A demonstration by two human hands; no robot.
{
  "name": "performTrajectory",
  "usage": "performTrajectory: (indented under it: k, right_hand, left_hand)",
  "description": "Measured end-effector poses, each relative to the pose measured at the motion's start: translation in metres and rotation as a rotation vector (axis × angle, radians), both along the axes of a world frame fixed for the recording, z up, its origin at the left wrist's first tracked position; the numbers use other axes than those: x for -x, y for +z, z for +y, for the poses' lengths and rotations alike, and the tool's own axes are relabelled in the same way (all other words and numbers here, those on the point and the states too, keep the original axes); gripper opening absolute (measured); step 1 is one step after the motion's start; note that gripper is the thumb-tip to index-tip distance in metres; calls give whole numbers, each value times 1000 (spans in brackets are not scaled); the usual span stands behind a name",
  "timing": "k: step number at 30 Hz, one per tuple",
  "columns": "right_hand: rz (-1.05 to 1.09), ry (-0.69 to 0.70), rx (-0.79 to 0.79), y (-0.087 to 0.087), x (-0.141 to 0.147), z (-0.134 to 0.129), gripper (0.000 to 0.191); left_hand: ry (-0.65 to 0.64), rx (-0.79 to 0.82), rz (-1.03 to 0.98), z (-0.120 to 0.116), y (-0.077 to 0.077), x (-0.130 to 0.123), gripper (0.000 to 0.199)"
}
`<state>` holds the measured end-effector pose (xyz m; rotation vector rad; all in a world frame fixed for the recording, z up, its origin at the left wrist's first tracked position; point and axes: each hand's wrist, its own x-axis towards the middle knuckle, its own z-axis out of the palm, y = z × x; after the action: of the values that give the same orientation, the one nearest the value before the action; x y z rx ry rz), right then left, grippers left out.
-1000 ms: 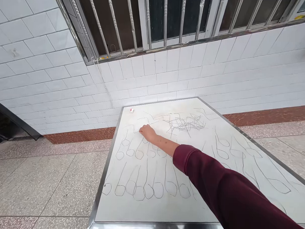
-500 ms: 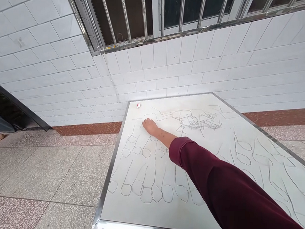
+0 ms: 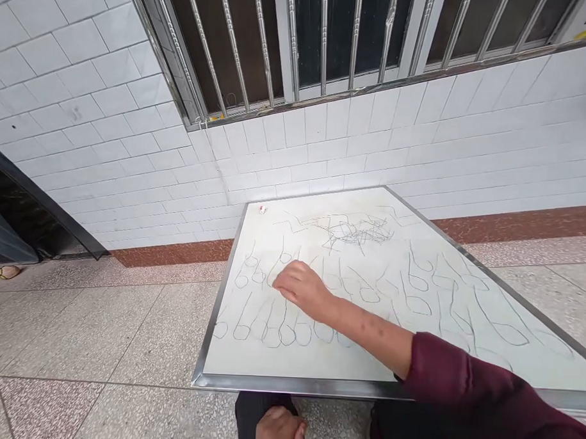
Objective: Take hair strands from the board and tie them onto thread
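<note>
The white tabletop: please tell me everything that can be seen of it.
The white tabletop looks smooth and flat, with a shiny, metal-looking edging. It bears rows of dark stemmed loops and, farther back, a tangled scribble. Its far edge lies close to the tiled wall. A small white-and-red object sits near the far left corner. The right hand is over its left part; contact is unclear.

A wall (image 3: 320, 127) is set behind the bench (image 3: 249, 363), on which a scribble (image 3: 357, 231) is drawn toward the back, loops (image 3: 303, 345) toward the front. A small object (image 3: 262, 209) is placed at its far left corner, the right grip (image 3: 298, 284) over its left half, the left grip (image 3: 280, 429) before its front edge.
</note>
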<state>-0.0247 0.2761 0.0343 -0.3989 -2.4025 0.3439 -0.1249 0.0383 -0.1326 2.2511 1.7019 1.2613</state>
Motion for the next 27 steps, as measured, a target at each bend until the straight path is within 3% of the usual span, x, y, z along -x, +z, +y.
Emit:
performTrajectory:
  k: [2,3,5,6,8,11,14,17,19,22,25,27]
  right_hand:
    - [42,82,30,-4,-31,-43,28]
    - [45,115,30,-6,-44,-61,28]
    - [38,156,-7,-8,-68,-92,27]
    - [27,170,-40,-9,-77,-104,27]
    - [36,182,-118,-7,-92,-124,26]
    - [129,172,-227,-3,-104,-143,21]
    - [219,141,-286,-2,-113,-155,15]
    - [345,46,-246,-11,-120,-167,15]
    - [470,-28,-85,-23,-124,-178,11]
    - [513,-64,450,-41,-124,-195,5]
    - [495,7,1017,-46,-117,-205,21]
    - [532,72,1243,-41,-112,-207,30]
  left_hand:
    - [64,99,-187,-2,34,-10,48]
    - [148,246,-542,-2,55,-14,48]
    - [178,416,-1170,-2,95,-23,55]
    - [158,449,-1376,-2,113,-28,58]
    - [126,500,-1603,-4,138,-36,48]
    - [155,523,-1744,-11,155,-50,32]
    - [205,495,-1802,-17,160,-61,27]
    - [277,436,-1815,-20,163,-66,24]
    - [299,395,-1800,-20,165,-67,23]
    - [301,325,-1762,-21,167,-71,25]
    - [262,322,-1712,-22,167,-77,33]
    - [230,344,-1685,-22,165,-82,35]
